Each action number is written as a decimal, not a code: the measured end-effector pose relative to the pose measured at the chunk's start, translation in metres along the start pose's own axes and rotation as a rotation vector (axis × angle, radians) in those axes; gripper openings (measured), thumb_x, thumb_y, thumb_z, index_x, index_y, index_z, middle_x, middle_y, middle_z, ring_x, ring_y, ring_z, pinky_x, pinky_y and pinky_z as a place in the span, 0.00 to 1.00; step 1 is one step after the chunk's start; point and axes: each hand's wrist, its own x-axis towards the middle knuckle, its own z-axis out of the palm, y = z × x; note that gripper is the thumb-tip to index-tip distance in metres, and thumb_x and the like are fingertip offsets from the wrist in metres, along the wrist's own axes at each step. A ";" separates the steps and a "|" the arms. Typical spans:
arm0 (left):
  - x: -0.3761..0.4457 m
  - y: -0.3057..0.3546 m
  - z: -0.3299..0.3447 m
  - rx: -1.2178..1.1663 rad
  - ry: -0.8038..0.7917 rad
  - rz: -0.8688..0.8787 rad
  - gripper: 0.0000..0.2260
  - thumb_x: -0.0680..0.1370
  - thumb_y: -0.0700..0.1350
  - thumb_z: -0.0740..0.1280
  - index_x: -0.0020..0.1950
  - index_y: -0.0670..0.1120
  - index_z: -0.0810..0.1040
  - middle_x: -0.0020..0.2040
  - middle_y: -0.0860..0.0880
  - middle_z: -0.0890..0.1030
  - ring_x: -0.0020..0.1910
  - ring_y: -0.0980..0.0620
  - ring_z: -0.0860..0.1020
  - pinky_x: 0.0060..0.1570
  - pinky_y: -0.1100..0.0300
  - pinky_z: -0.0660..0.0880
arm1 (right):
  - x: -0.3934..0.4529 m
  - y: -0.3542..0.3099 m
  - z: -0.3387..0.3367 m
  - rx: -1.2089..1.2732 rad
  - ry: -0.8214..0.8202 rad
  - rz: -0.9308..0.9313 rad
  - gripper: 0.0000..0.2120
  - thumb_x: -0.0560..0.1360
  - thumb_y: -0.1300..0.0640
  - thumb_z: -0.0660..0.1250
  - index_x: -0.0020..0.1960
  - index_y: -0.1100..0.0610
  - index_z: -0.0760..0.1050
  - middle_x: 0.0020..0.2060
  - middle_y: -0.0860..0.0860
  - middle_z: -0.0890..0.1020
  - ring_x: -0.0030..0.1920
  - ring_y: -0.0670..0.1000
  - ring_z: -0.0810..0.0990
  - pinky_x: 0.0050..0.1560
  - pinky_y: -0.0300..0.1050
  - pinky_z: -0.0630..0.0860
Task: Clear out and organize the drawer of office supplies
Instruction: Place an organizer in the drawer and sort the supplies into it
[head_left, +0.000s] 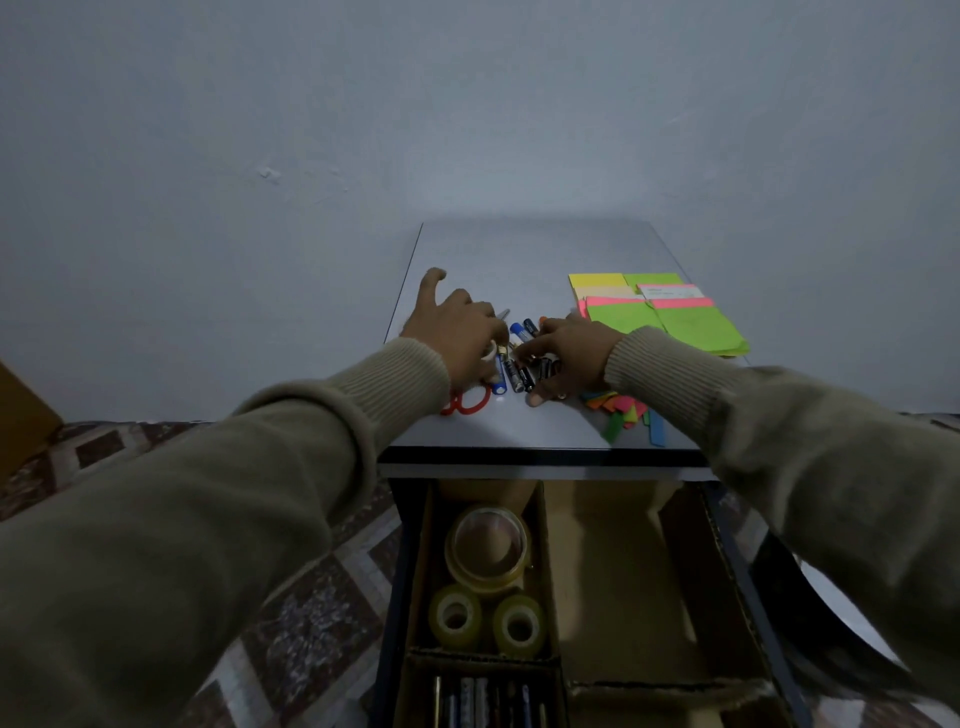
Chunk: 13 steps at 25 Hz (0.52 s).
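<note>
Both hands work on the grey cabinet top (519, 249): the left hand (457, 332) and the right hand (571, 353) lie spread, palms down, around a cluster of dark batteries and pens (519, 364), probably gathering them together. Near, the open cardboard-divided drawer (623, 571) holds three clear tape rolls (488, 545) at left.

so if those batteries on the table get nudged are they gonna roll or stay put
The batteries are smooth cylinders lying on their sides on a flat, slick-looking table, so they would probably roll sideways. The left hand and right hand bracket them, which should stop that. They are likely heavy for their size, so unlikely to bounce away.
</note>
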 end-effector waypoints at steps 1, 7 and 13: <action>0.000 0.001 -0.001 0.038 -0.042 0.024 0.22 0.75 0.62 0.62 0.67 0.56 0.69 0.67 0.53 0.70 0.69 0.49 0.64 0.70 0.40 0.40 | -0.001 0.000 -0.002 -0.007 -0.007 -0.006 0.31 0.72 0.40 0.65 0.72 0.47 0.62 0.67 0.56 0.67 0.67 0.57 0.65 0.67 0.54 0.67; 0.007 0.006 0.007 0.111 -0.105 0.014 0.28 0.72 0.67 0.60 0.68 0.54 0.70 0.69 0.49 0.67 0.71 0.47 0.62 0.69 0.36 0.38 | -0.003 -0.001 0.000 0.028 0.061 0.003 0.26 0.73 0.42 0.66 0.68 0.48 0.67 0.62 0.54 0.71 0.62 0.55 0.71 0.62 0.50 0.69; 0.013 0.012 0.009 0.096 -0.106 -0.008 0.29 0.71 0.66 0.62 0.67 0.52 0.72 0.69 0.49 0.66 0.70 0.47 0.62 0.69 0.37 0.40 | -0.004 -0.002 0.000 0.046 0.045 0.043 0.27 0.71 0.42 0.67 0.68 0.46 0.68 0.62 0.54 0.72 0.64 0.56 0.69 0.64 0.53 0.66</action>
